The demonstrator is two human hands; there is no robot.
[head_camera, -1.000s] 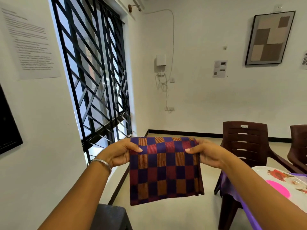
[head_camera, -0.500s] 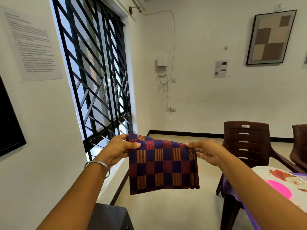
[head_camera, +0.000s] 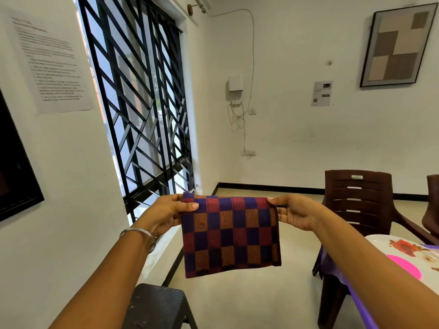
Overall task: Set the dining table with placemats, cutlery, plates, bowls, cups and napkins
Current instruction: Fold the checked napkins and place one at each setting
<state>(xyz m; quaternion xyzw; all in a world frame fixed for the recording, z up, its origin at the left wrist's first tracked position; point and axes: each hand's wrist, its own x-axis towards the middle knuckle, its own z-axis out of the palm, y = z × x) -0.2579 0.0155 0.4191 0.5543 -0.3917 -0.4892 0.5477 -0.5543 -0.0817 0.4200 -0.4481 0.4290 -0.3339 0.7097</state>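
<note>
Out in front of me, mid-air, I'm holding up a folded checked napkin [head_camera: 231, 236], purple, red and orange squares. It's hanging down from its top fold, lower edge loose, touching nothing but my hands. It's well left of the table, over bare floor.

My left hand [head_camera: 164, 216] is pinching the top left corner: thumb lying flat across the front of the cloth, fingers curled behind it, so clamped on the napkin. A silver bangle [head_camera: 139, 235] is sitting on that wrist.

My right hand [head_camera: 294, 213] is gripping the top right corner: thumb tip on the upper edge, fingers tucked behind and below the cloth, palm partly showing. Also clamped on the napkin. Both hands are level and apart, keeping the top edge stretched straight.

Down at the right edge, the table [head_camera: 384, 243] is showing a white floral cover with a pink round mat [head_camera: 405, 268] on it and purple cloth hanging under the rim. A dark brown plastic chair [head_camera: 358, 203] is standing just behind the table, a second one cut off at the far right. A dark stool [head_camera: 156, 305] is sitting below my left forearm. A barred window [head_camera: 137, 103] is taking up the left wall, printed sheet [head_camera: 51, 62] beside it, framed picture [head_camera: 399, 43] on the far wall.
</note>
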